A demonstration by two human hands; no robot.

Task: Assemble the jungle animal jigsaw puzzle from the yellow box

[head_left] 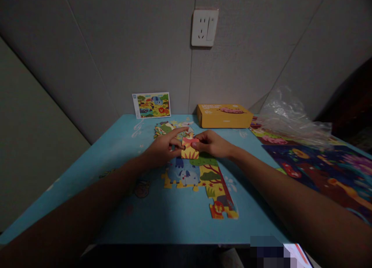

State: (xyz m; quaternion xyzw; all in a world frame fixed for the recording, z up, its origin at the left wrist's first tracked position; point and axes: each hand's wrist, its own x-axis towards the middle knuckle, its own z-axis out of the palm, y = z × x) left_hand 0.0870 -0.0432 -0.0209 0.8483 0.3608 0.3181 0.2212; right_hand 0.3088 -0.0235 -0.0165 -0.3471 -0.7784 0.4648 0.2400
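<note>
A jigsaw piece (190, 149) with yellow and red leaf shapes is held up over the table. My right hand (213, 144) pinches it at the upper right between thumb and finger. My left hand (165, 146) is at its left edge, thumb and a finger touching it, the index finger stretched beyond. Below lies a partly joined jigsaw (188, 175) with blue elephants, a tree trunk and a lion at its lower right. Behind the hands sits a group of loose pieces (162, 129), partly hidden by my left hand.
A picture card (154, 105) leans on the wall at the back left. A yellow box (225, 116) stands at the back right, beside crumpled clear plastic (293, 116). A dark jigsaw picture (325, 175) covers the right side. The blue table's (87, 175) front edge is near.
</note>
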